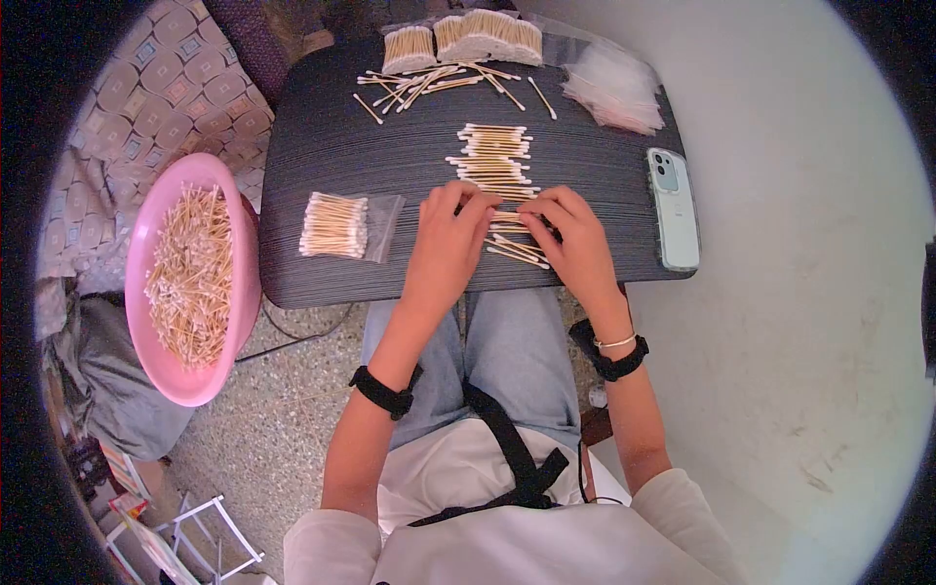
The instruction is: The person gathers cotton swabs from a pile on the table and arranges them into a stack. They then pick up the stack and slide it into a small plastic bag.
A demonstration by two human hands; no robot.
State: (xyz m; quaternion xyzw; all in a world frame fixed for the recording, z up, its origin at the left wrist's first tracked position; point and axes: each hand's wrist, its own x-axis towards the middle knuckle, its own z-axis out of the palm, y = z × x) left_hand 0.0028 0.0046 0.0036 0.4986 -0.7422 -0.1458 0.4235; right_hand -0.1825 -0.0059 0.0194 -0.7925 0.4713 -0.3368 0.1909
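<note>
A column of cotton swabs (492,161) lies side by side on the dark table (409,146). At its near end, my left hand (451,234) and my right hand (570,234) face each other, fingers curled around the two ends of a few swabs. Both hands look closed on these swabs, though the fingertips partly hide them. Just below, between the hands, some more swabs (517,251) lie slightly slanted. To the left rests a clear bag filled with swabs (333,226).
A pink basin (249,283) full of loose swabs stands left of the table. Swab bundles (468,39), scattered swabs (419,86) and stacked clear bags (616,86) lie at the far edge. A phone (674,210) lies at the right edge.
</note>
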